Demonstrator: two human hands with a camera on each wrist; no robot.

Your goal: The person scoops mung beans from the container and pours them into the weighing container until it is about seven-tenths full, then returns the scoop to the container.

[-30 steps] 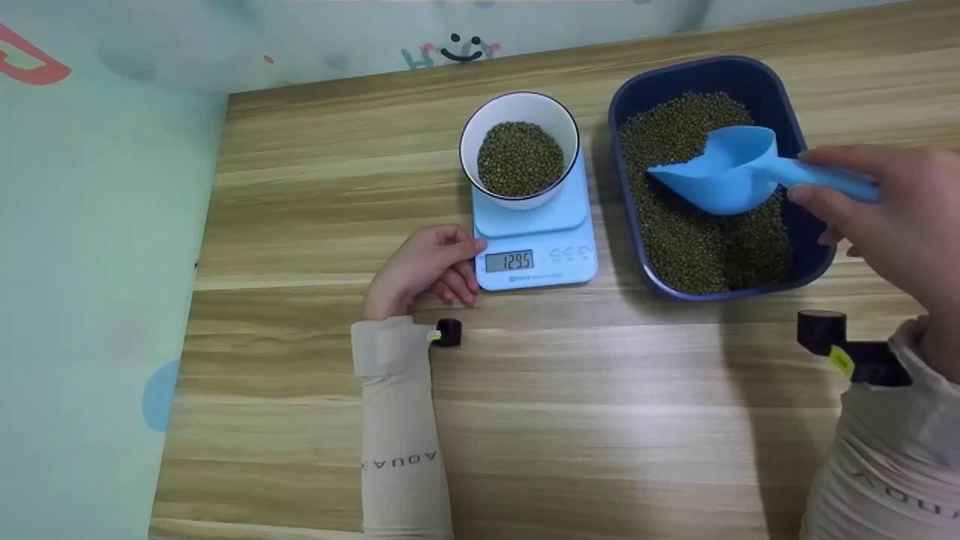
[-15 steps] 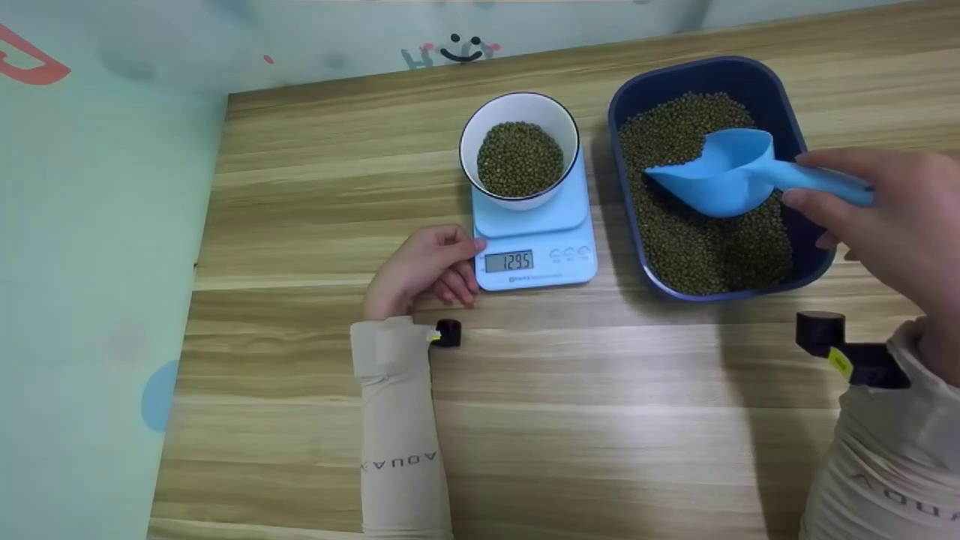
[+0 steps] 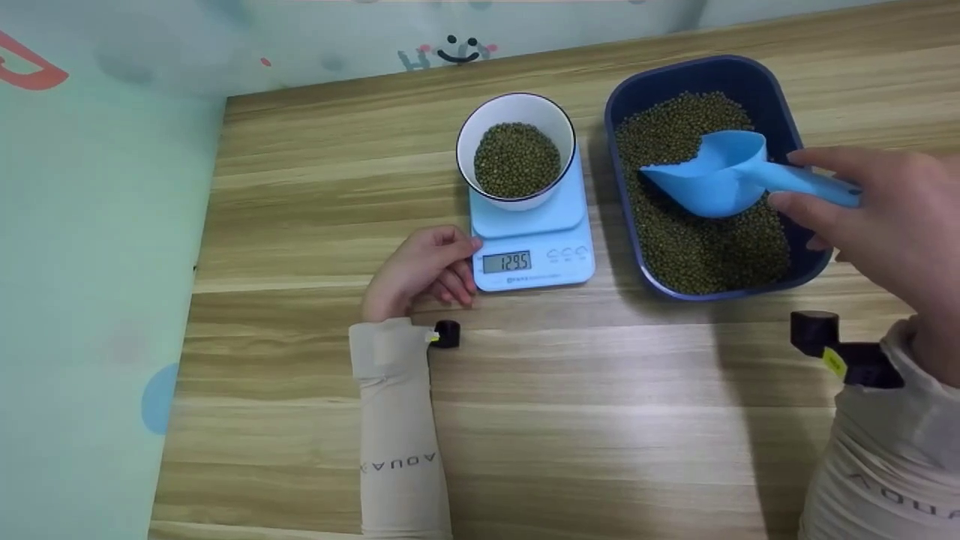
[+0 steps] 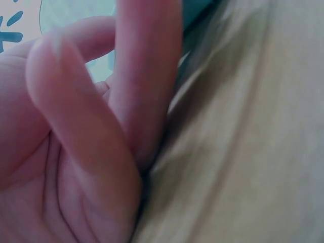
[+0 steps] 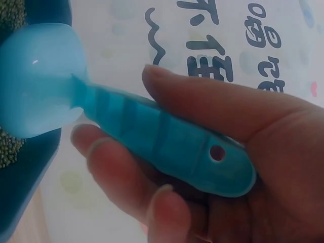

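Near the upper centre of the frame, 1 white bowl [image 3: 551, 120] with a dark rim stands on 1 light-blue scale [image 3: 534, 241] and holds 1 heap of small green beans [image 3: 517, 161]; the scale's display [image 3: 507, 261] reads 129.5, with 3 buttons [image 3: 568, 253] to its right; at the upper right, 1 dark-blue basin [image 3: 765, 81] sits on the wooden bench [image 3: 300, 375] with a wider bed of beans in it; 1 blue scoop [image 3: 709, 187] is over that basin, its lip toward the left; whether it touches the beans cannot be told; of 2 hands, the right hand [image 3: 892, 202], at the right edge, is clamped on the scoop's handle; the left hand [image 3: 427, 262], left of centre, has its fingers loosely bent, 1 tip touching the scale's left edge; 2 pale sleeves [image 3: 397, 420] enter from below, 1 black device [image 3: 448, 334] by each cuff.
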